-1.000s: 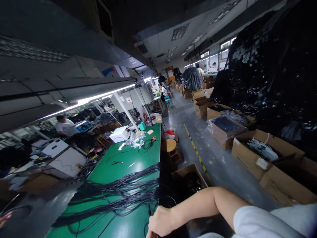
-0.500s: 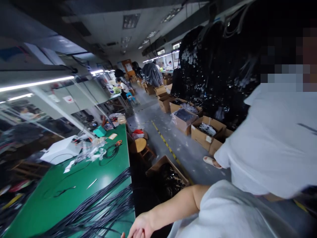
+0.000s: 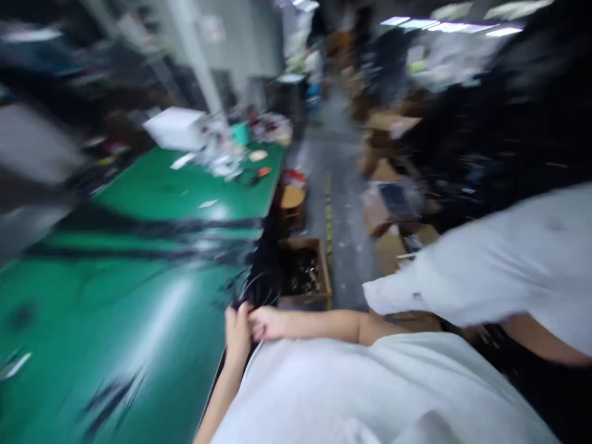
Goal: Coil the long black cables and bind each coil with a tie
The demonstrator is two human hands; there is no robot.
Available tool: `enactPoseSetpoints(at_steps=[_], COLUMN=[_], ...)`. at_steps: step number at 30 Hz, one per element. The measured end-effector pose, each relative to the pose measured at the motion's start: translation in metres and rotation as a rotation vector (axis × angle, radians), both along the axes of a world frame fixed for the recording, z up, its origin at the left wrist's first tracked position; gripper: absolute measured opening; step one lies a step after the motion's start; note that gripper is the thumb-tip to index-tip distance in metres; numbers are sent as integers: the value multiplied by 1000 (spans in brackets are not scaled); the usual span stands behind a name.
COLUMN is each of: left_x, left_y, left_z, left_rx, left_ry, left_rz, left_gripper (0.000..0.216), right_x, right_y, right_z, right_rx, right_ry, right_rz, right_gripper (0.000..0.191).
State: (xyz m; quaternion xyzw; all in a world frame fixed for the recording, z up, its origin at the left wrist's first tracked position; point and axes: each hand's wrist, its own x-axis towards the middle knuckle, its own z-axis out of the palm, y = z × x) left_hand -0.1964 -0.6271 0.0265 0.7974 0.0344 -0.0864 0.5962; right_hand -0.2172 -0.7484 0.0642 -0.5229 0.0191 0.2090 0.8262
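Note:
The picture is smeared by motion. My left hand and my right hand meet at the near edge of the green table, both with fingers closed. They pinch the thin ends of the black cables, which lie in a bundle across the table and hang over its edge. My white shirt fills the bottom of the view.
Another person in a white shirt stands close on my right. An open cardboard box sits on the floor by the table edge, with a round wooden stool behind it. More boxes line the aisle. A white machine stands at the table's far end.
The view has swung down and to the left. My left hand has come into sight and joined my right hand at the table edge, both closing on the cable ends.

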Motion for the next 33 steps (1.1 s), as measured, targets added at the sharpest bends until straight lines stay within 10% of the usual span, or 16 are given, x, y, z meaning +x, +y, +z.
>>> enactPoseSetpoints(at_steps=[9,16,20,33], left_x=[-40,-110,-117,-83], left_y=[108,158,169,192], left_z=[0,17,17,-38], left_rx=[-710,-720,-805,-678], left_ry=[-128,-111,-74,-182], left_rz=[732,682,594,700], left_gripper=[41,47,46,44], right_x=[23,64,58,34], right_y=[70,154,187,191], right_z=[-18,-26,-47,-48], right_rx=[-209,-498,-249,-216], right_ry=[62,-512,-200,-11], right_rz=[709,516,798,289], right_gripper=[35,60,36,36])
